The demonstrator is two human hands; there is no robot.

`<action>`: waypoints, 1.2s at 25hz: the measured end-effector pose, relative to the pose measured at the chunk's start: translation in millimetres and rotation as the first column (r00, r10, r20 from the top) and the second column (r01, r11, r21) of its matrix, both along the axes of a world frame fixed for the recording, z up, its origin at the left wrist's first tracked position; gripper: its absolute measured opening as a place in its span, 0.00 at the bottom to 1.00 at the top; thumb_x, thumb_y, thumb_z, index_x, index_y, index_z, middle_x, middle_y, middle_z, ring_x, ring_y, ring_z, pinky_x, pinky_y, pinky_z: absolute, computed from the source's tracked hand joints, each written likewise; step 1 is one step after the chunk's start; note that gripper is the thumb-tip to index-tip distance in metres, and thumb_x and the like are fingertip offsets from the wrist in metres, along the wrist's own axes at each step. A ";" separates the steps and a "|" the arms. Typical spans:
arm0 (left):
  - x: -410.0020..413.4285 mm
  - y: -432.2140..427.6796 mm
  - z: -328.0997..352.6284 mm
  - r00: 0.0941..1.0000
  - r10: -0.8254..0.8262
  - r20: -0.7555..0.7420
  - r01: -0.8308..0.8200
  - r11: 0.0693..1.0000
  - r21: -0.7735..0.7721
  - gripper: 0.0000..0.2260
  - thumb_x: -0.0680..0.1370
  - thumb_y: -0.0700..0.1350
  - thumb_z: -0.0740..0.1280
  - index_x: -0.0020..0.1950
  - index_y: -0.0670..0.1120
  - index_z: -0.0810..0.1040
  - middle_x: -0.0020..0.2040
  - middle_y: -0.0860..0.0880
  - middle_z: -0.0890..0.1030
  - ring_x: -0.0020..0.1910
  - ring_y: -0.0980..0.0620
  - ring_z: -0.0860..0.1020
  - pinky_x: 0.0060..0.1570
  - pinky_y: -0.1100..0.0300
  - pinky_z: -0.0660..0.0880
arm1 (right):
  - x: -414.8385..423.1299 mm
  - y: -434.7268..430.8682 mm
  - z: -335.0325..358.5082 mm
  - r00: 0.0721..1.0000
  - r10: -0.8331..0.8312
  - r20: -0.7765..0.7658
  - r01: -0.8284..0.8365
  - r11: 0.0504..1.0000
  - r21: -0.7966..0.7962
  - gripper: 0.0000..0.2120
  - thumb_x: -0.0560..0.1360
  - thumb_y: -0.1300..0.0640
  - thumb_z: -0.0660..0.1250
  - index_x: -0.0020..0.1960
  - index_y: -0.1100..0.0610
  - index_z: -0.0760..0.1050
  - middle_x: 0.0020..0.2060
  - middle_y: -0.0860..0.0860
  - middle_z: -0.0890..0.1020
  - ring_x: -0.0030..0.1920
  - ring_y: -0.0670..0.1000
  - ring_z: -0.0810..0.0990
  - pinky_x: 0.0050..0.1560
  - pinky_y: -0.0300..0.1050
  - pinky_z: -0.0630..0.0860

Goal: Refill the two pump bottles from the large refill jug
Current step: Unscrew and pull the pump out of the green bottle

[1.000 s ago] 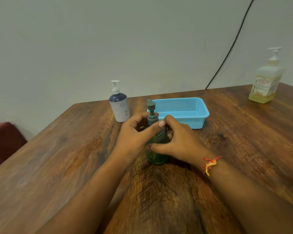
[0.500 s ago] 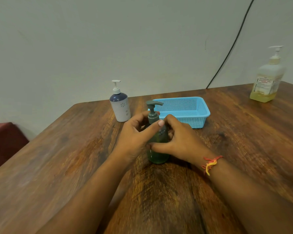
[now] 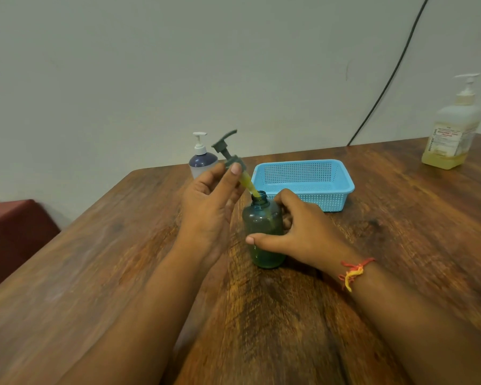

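Note:
A small green pump bottle [image 3: 263, 220] stands upright at the middle of the wooden table [image 3: 400, 245], its neck uncovered. My right hand [image 3: 303, 232] is wrapped around its body. My left hand [image 3: 208, 207] pinches the grey pump head [image 3: 228, 151] by its collar, tilted to the left above the bottle, with the yellow-coated dip tube still reaching into the neck. A second pump bottle [image 3: 202, 159], white with a dark blue top, stands behind my left hand. The large refill jug [image 3: 453, 129], with yellowish liquid and a white pump, stands at the far right.
A light blue perforated basket [image 3: 306, 182] sits just behind the green bottle. A black cable [image 3: 386, 79] runs down the wall to the table's back edge. A dark red seat [image 3: 14, 232] is beyond the table's left edge.
The pump head was seated on the green bottle; my left hand has now lifted it up and to the left, out of the neck. My right hand has kept its hold on the bottle.

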State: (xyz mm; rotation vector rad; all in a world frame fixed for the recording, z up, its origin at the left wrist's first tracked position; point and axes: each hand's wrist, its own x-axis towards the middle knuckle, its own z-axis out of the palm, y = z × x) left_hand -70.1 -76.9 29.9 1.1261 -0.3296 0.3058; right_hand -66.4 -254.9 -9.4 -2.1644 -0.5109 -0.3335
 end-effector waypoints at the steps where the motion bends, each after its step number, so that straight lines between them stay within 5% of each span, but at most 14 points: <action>1: 2.0 3.1 2.7 1.000 0.001 -0.014 -0.001 0.998 -0.058 0.11 0.75 0.45 0.74 0.55 0.41 0.83 0.49 0.45 0.86 0.50 0.52 0.84 0.53 0.56 0.82 | -0.2 -0.3 0.2 1.000 0.006 -0.002 -0.006 1.000 -0.001 0.33 0.56 0.20 0.71 0.49 0.40 0.68 0.44 0.39 0.81 0.43 0.35 0.79 0.36 0.36 0.75; 4: 5.0 15.2 11.8 0.999 -0.003 -0.042 -0.008 0.971 -0.237 0.14 0.74 0.44 0.74 0.56 0.38 0.82 0.54 0.40 0.84 0.51 0.50 0.84 0.57 0.54 0.82 | -0.7 -0.3 1.3 1.000 0.024 -0.015 -0.024 1.000 -0.001 0.33 0.56 0.20 0.71 0.50 0.39 0.68 0.45 0.39 0.81 0.46 0.32 0.77 0.35 0.35 0.75; 9: 6.6 32.6 17.0 0.992 0.002 -0.129 -0.058 0.899 -0.433 0.06 0.74 0.44 0.74 0.43 0.41 0.87 0.42 0.45 0.88 0.44 0.52 0.87 0.46 0.60 0.84 | -2.3 -0.5 3.2 0.998 0.053 -0.043 -0.053 0.999 0.006 0.34 0.56 0.20 0.71 0.52 0.37 0.68 0.49 0.35 0.80 0.49 0.28 0.76 0.35 0.31 0.76; 13: 17.4 51.5 7.4 0.962 0.037 -0.272 -0.176 0.843 -0.509 0.06 0.79 0.42 0.73 0.49 0.39 0.81 0.39 0.45 0.86 0.38 0.54 0.86 0.40 0.62 0.83 | -2.4 -0.9 3.0 0.998 0.044 -0.043 -0.043 0.999 0.016 0.35 0.56 0.19 0.70 0.54 0.38 0.68 0.51 0.35 0.80 0.48 0.34 0.79 0.40 0.35 0.81; 15: 22.7 60.9 -0.2 0.929 0.100 -0.356 -0.227 0.914 -0.336 0.06 0.79 0.43 0.72 0.48 0.40 0.81 0.38 0.47 0.86 0.36 0.55 0.85 0.38 0.63 0.82 | -2.8 -0.7 3.0 0.998 0.048 -0.051 -0.046 0.998 0.032 0.37 0.54 0.17 0.68 0.54 0.37 0.69 0.52 0.35 0.79 0.49 0.36 0.80 0.42 0.37 0.82; 17: 26.7 66.5 -11.7 0.863 0.253 -0.437 -0.246 0.966 0.074 0.08 0.79 0.46 0.73 0.46 0.41 0.82 0.36 0.49 0.84 0.34 0.56 0.82 0.36 0.64 0.80 | -3.1 -1.1 3.1 0.996 0.057 -0.062 -0.054 0.997 0.060 0.38 0.54 0.17 0.67 0.55 0.37 0.69 0.53 0.34 0.79 0.51 0.37 0.80 0.44 0.37 0.82; 19: 30.9 69.6 -24.2 0.788 0.437 -0.435 -0.228 0.862 0.454 0.10 0.78 0.49 0.74 0.45 0.42 0.84 0.35 0.49 0.83 0.32 0.56 0.80 0.31 0.64 0.78 | -3.3 -1.6 3.2 0.996 0.062 -0.066 -0.057 0.996 0.073 0.37 0.54 0.17 0.67 0.56 0.37 0.69 0.53 0.33 0.78 0.51 0.38 0.79 0.44 0.36 0.80; 21: 35.1 71.5 -33.0 0.737 0.562 -0.376 -0.194 0.709 0.678 0.11 0.77 0.52 0.75 0.45 0.45 0.86 0.38 0.48 0.84 0.37 0.53 0.81 0.33 0.60 0.77 | -3.3 -1.7 3.2 0.996 0.059 -0.064 -0.054 0.995 0.080 0.37 0.54 0.17 0.66 0.56 0.36 0.70 0.53 0.32 0.76 0.52 0.37 0.78 0.44 0.34 0.78; 25: 40.4 71.5 -41.0 0.704 0.617 -0.351 -0.062 0.546 0.836 0.10 0.77 0.54 0.75 0.39 0.50 0.85 0.35 0.47 0.81 0.33 0.52 0.75 0.34 0.56 0.72 | -0.7 -1.7 0.6 0.998 0.041 -0.037 -0.038 0.995 0.090 0.37 0.56 0.19 0.68 0.60 0.35 0.70 0.54 0.32 0.74 0.53 0.37 0.77 0.46 0.34 0.75; 30: 46.0 73.2 -47.8 0.710 0.652 -0.266 -0.085 0.455 0.887 0.14 0.76 0.55 0.76 0.44 0.44 0.82 0.36 0.47 0.80 0.34 0.51 0.75 0.37 0.53 0.72 | 2.2 -2.6 -2.8 0.998 0.053 -0.046 -0.049 0.994 0.095 0.40 0.56 0.20 0.68 0.64 0.37 0.70 0.59 0.37 0.77 0.55 0.38 0.78 0.49 0.36 0.77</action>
